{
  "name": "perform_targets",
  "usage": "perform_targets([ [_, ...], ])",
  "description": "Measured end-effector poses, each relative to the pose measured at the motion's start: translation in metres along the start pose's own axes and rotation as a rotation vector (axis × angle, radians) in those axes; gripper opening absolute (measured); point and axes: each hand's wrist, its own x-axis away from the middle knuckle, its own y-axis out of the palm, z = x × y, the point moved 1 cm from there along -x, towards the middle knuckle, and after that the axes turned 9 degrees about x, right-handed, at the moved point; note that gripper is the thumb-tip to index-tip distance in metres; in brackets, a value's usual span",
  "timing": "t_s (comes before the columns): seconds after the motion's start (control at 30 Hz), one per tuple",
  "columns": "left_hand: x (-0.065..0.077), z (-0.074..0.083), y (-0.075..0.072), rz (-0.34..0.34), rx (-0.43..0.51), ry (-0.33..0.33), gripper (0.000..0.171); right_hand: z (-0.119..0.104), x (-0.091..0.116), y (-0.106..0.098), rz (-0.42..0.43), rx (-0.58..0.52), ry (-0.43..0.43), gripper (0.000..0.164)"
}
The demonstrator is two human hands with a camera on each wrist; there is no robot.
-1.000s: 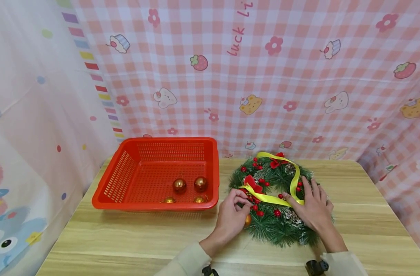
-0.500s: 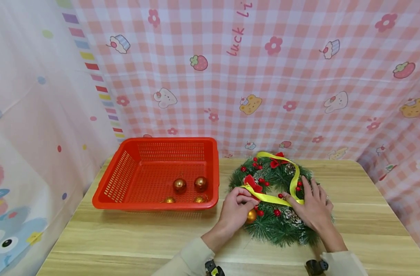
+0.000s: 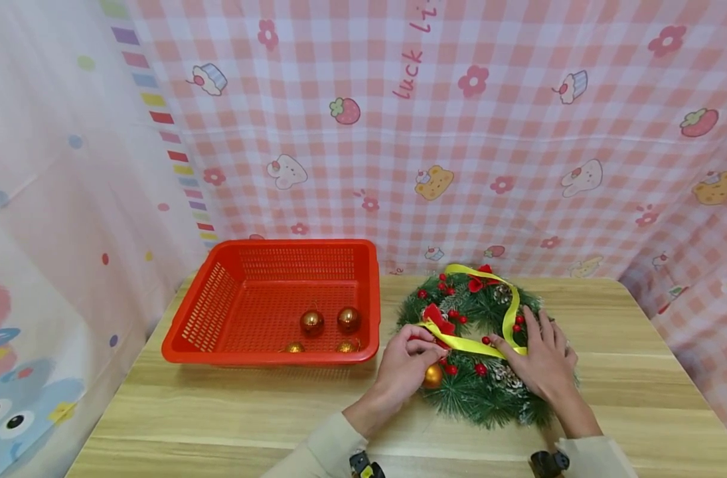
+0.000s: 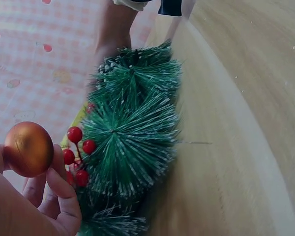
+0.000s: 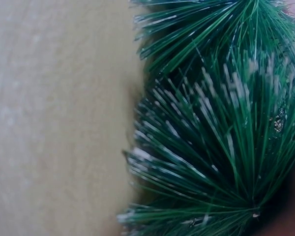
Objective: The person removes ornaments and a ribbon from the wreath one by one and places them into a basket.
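A green Christmas wreath point(image 3: 471, 398) with red berries, pinecones and red bows lies on the table, with a yellow ribbon point(image 3: 467, 344) looped over it. At its left side my left hand point(image 3: 402, 365) has thumb and fingers curled together by the berries. A shiny gold-orange Christmas ball point(image 4: 28, 149) hangs at this hand, just below the thumb in the head view; its loop is hidden among the fingers. With fingers spread, my right hand point(image 3: 541, 358) rests on the right part of the wreath. The right wrist view shows mostly green needles point(image 5: 226, 147).
A red plastic basket point(image 3: 270, 357) stands to the left, holding a copper-coloured ball point(image 3: 311, 322) and several others. The wooden table point(image 3: 243, 425) meets a pink checked curtain point(image 3: 363, 153) at the back.
My left hand has shifted slightly right and up along the wreath's edge, and the ball moved with it, showing more now. The right hand, ribbon and basket stay as they were.
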Motion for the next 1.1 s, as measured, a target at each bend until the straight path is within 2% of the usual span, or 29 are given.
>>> perform_targets([
  [0.27,-0.001,0.013,-0.006,-0.002,-0.027,0.018,0.020,0.001,0.000,0.001,-0.010,0.012,0.005,0.101],
  [0.6,0.002,0.047,-0.023,0.004,-0.062,0.049,0.023,0.001,-0.001,0.002,-0.023,0.009,0.003,0.101],
  [0.83,-0.002,0.067,-0.047,0.028,-0.104,0.150,0.022,0.002,-0.002,0.001,-0.022,0.013,-0.003,0.100],
  [1.1,-0.006,0.084,-0.080,0.131,-0.139,0.188,0.021,0.000,-0.001,-0.001,-0.019,0.016,-0.003,0.100],
])
